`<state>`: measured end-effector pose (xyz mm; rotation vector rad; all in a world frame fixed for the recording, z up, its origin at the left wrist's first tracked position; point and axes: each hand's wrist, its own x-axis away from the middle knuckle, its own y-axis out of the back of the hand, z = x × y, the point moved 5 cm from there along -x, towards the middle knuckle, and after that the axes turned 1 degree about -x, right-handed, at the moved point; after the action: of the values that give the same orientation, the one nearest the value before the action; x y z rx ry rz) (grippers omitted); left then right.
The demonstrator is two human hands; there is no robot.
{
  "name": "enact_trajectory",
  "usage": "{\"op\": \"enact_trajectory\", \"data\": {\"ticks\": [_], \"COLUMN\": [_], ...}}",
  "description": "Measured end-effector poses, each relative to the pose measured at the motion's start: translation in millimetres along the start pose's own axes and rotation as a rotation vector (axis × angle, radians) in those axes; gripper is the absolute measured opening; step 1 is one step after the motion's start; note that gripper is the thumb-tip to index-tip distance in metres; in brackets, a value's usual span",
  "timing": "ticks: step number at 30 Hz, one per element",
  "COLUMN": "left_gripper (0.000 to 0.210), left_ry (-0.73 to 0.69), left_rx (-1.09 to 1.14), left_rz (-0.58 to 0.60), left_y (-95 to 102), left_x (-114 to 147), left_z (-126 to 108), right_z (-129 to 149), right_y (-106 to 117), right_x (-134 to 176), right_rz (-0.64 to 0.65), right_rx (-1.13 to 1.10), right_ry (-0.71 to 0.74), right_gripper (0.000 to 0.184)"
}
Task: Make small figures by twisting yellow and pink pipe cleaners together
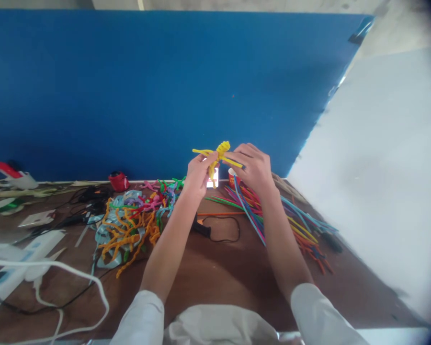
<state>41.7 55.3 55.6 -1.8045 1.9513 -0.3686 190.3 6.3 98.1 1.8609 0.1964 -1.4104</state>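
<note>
Above the back of the table I hold a small figure (223, 147) twisted from yellow pipe cleaners, with a coiled top and thin strands sticking out to both sides. My left hand (197, 173) is closed on its lower middle, thumb and fingers pinching it. From the other side my right hand (255, 165) has its fingers bent against the figure, near the strand that points right. Its fingertips are partly hidden. Behind my hands stand a lit phone screen (215, 178) and a red and white paper cup (232, 178).
Loose pipe cleaners (309, 225) in many colours lie on the right of the brown table (215, 273). Orange and multicoloured twisted pieces (129, 230) are piled on the left. A white power strip (25, 268) and cable (102, 297) occupy the near left. A blue panel (165, 86) rises behind.
</note>
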Motion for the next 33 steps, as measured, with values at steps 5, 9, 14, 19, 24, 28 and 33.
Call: {"op": "enact_trajectory", "data": {"ticks": [5,9,14,19,24,28,33], "left_gripper": [0.023,0.026,0.025,0.022,0.022,0.019,0.016], "left_ry": [-0.065,-0.148,-0.312,-0.539,-0.511,-0.409,-0.292], "left_rx": [0.010,0.033,0.034,-0.101,-0.042,0.020,0.067], "left_rz": [-0.002,0.002,-0.001,-0.032,-0.046,-0.056,-0.052], "left_y": [-2.3,-5.1,-7.8,-10.2,-9.6,-6.8,-5.9], "left_x": [1,3,9,16,15,12,10], "left_z": [-1,-4,-10,-19,-18,-15,-12], "right_z": [8,12,11,11,10,6,10], "right_y": [-3,-8,-21,-49,-44,-19,-5], "right_x": [-2,-5,-7,-1,0,2,2], "right_rz": [-0.009,-0.010,-0.136,-0.061,-0.143,-0.464,-0.383], "right_rx": [-0.015,-0.121,-0.611,-1.378,-1.307,-0.727,-0.299], "right_ry": [-0.041,-0.165,-0.469,-0.916,-0.896,-0.665,-0.312], "right_gripper": [0.023,0.026,0.033,0.033,0.034,0.027,0.010]}}
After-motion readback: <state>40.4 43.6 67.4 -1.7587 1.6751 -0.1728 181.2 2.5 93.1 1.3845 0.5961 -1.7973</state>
